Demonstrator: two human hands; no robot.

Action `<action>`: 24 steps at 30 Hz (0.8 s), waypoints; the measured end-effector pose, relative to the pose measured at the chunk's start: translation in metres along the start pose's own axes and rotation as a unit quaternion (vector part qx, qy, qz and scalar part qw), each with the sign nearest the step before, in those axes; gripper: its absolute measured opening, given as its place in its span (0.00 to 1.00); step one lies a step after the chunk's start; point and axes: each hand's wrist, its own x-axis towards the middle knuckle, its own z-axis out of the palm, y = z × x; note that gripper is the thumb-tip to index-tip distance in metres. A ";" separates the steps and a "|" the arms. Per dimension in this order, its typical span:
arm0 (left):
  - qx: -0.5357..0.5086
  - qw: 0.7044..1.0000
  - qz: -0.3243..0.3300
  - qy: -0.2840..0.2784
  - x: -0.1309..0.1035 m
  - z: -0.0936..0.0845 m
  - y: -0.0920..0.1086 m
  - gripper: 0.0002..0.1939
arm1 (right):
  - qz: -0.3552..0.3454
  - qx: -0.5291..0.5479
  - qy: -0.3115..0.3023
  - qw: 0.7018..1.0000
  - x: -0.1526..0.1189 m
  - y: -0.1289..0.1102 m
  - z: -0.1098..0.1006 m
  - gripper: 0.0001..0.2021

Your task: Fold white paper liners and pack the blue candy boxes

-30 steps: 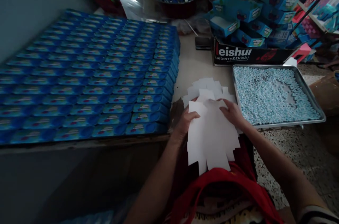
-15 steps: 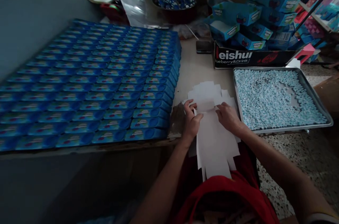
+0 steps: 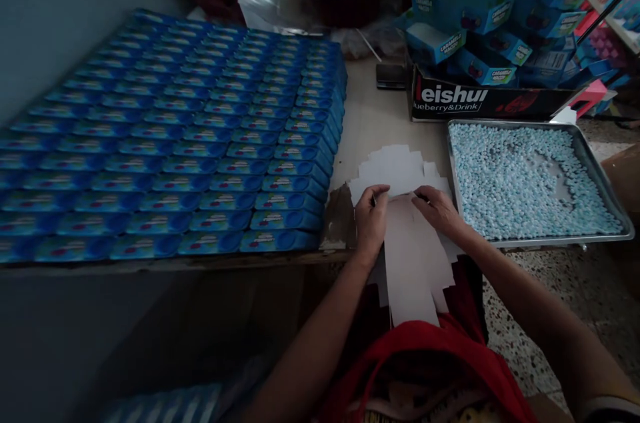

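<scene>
A flat white cardboard box blank (image 3: 413, 263) with cut flaps lies over the table's front edge and my lap. My left hand (image 3: 371, 219) is closed, its fingertips pinching the blank's left side near a crosswise fold. Opposite it, my right hand (image 3: 439, 209) pinches the right end of the same fold between thumb and fingers. The fold is slightly raised between both hands. More white blanks (image 3: 390, 166) lie underneath and fan out beyond my hands.
Rows of blue boxes (image 3: 200, 143) cover the table's left. On the right stands a metal tray (image 3: 627, 229) of small light-blue candies. Behind it, a black carton (image 3: 450, 103) holds blue open boxes (image 3: 460, 9). A bowl (image 3: 340, 6) of blue-and-white pieces and a dark phone-like object (image 3: 391, 76) are farther back.
My left hand has shifted right and its fingers have curled in, closer to my right hand. The fold between them is lifted differently. The view has tilted slightly.
</scene>
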 end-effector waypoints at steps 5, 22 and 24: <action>0.042 0.999 -0.003 -0.025 0.006 0.000 -0.006 0.14 | 0.024 0.069 -0.028 0.997 -0.005 0.005 -0.013 0.20; 0.025 1.000 -0.011 -0.007 0.005 0.005 -0.007 0.21 | -0.194 -0.429 -0.359 0.806 0.102 -0.066 0.001 0.11; -0.021 1.000 -0.021 0.004 0.003 -0.001 -0.008 0.22 | -0.198 -0.442 -0.362 0.797 0.101 -0.068 0.008 0.12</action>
